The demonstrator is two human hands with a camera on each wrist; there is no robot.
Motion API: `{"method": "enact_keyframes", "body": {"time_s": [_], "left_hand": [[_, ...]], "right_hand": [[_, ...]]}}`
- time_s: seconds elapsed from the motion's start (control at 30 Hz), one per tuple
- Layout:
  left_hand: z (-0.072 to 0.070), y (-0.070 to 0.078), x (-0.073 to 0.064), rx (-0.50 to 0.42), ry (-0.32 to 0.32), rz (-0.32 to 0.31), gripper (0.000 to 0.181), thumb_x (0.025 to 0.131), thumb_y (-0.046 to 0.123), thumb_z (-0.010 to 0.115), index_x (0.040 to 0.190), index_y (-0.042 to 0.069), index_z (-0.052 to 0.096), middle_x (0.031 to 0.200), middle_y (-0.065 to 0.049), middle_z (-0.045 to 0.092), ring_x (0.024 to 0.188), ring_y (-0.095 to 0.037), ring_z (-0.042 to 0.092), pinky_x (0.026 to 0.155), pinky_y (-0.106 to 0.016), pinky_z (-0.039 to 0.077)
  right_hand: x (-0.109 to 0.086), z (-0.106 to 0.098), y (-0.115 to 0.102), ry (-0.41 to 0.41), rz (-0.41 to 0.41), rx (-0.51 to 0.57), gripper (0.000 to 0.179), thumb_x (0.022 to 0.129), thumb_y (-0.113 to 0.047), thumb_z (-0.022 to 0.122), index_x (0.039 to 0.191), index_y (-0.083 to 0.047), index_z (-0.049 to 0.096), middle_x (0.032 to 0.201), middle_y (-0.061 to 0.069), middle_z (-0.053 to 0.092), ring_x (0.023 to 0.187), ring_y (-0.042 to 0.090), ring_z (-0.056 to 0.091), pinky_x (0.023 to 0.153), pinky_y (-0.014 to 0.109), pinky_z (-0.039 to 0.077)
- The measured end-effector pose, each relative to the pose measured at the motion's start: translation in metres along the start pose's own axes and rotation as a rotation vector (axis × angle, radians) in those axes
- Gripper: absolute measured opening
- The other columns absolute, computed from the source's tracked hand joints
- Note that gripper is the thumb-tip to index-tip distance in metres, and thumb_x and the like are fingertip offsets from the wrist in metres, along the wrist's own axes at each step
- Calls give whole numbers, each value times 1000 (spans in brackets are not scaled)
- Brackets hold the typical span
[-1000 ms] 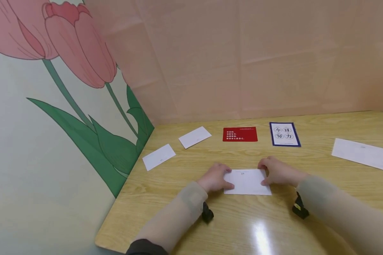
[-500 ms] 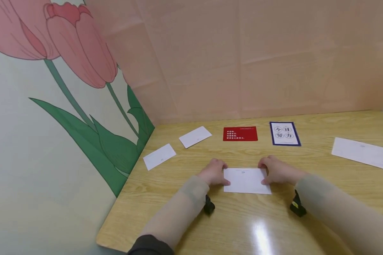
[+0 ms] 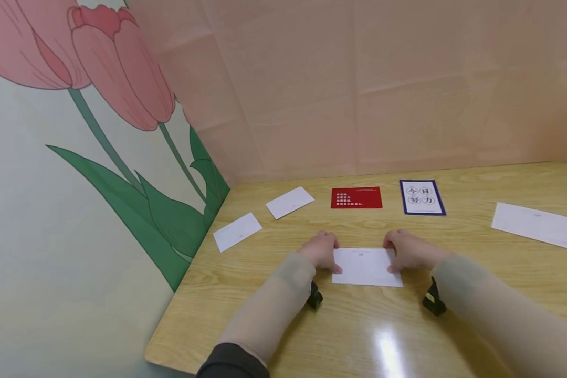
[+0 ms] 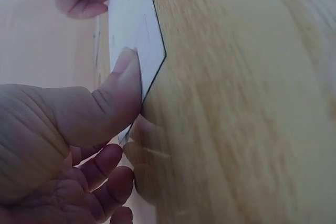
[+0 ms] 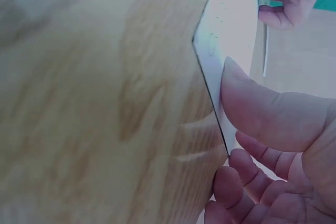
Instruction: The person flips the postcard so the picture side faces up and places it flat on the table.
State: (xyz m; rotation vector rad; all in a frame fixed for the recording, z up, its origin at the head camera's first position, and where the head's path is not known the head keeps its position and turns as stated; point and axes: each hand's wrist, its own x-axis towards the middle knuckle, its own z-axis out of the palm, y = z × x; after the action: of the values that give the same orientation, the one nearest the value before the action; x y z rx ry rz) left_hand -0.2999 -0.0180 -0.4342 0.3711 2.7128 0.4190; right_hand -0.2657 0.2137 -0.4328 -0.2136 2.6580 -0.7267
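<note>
A white card (image 3: 367, 266) with faint small print near its far edge lies flat on the wooden table (image 3: 208, 325), crosswise between the two hands. At its left edge, the left hand (image 3: 322, 251) pinches it; in the left wrist view the thumb (image 4: 118, 85) lies on the card's face, with the other fingers curled below the edge. The right hand (image 3: 413, 251) holds the right edge the same way. Its thumb (image 5: 262, 106) rests on the card in the right wrist view, fingers curled at the side.
Behind the hands lie a red card (image 3: 356, 198) with white writing and a blue-bordered card (image 3: 422, 197). Two more white cards (image 3: 237, 231) (image 3: 290, 202) are at the left. A long white paper (image 3: 538, 223) lies at the right. A pink cloth (image 3: 359, 94) hangs behind the table.
The left thumb has drawn back from further in on the card to near its left edge. The right hand and the card have hardly moved.
</note>
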Motion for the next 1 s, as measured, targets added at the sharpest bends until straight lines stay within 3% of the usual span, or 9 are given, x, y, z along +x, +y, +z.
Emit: {"method": "enact_keyframes", "body": {"time_s": [0.7,1.0], "left_hand": [[1,2,1,36,-3,-13,54,69,35,86,114,23,58,111,3,50,91,-13,49,82,-30,45],[1,1,0,55,-3,13,55,70,36,85,115,22,57,114,2,50,93,-13,48,83,-30,45]], "right_hand": [[5,-2,-1,-27,34,-3,53,72,-20,84,113,-3,56,105,17,52,92,33,49,82,50,46],[6,-1,0,-26,39,9,52,72,-19,85,111,-3,55,103,15,52,90,31,49,78,46,45]]}}
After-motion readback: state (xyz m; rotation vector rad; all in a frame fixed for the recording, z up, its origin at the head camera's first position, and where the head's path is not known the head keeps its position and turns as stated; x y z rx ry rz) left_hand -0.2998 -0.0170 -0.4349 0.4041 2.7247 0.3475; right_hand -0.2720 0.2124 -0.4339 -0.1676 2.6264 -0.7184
